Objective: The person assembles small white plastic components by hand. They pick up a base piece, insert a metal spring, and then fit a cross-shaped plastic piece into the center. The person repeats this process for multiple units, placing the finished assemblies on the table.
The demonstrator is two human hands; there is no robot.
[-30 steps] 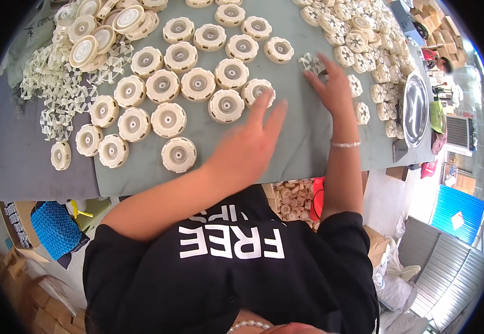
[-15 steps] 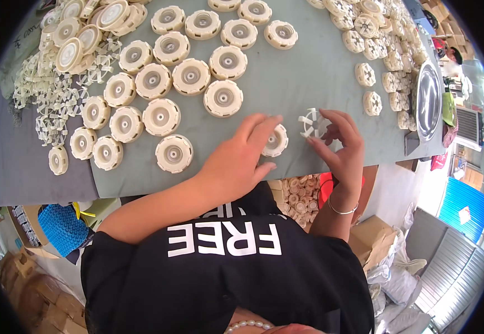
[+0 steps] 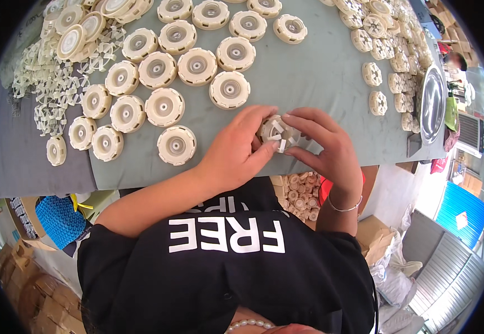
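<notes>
My left hand (image 3: 241, 142) is closed around a round cream plastic part (image 3: 267, 127) near the table's front edge, thumb in front and fingers behind. My right hand (image 3: 324, 138) pinches a white pronged plastic ring (image 3: 281, 142) over that part, and the two pieces overlap. A clear, shiny bit shows between my right fingers, but its shape is hard to make out. To the left of my hands lie several cream round caps (image 3: 230, 89) with notched rims and recessed centres; the nearest cap (image 3: 176, 146) sits beside my left forearm.
At the far left are a heap of small white pronged pieces (image 3: 52, 92) and a pile of larger discs (image 3: 70, 42). Several slotted cream parts (image 3: 372, 74) line the right side, near a shiny metal tray (image 3: 433, 106). Below the table edge, a box holds similar round parts (image 3: 303, 195).
My right hand has moved left, bringing the white pronged ring onto the round part at my left hand. The left hand stays nearly in place; the whole view has shifted slightly.
</notes>
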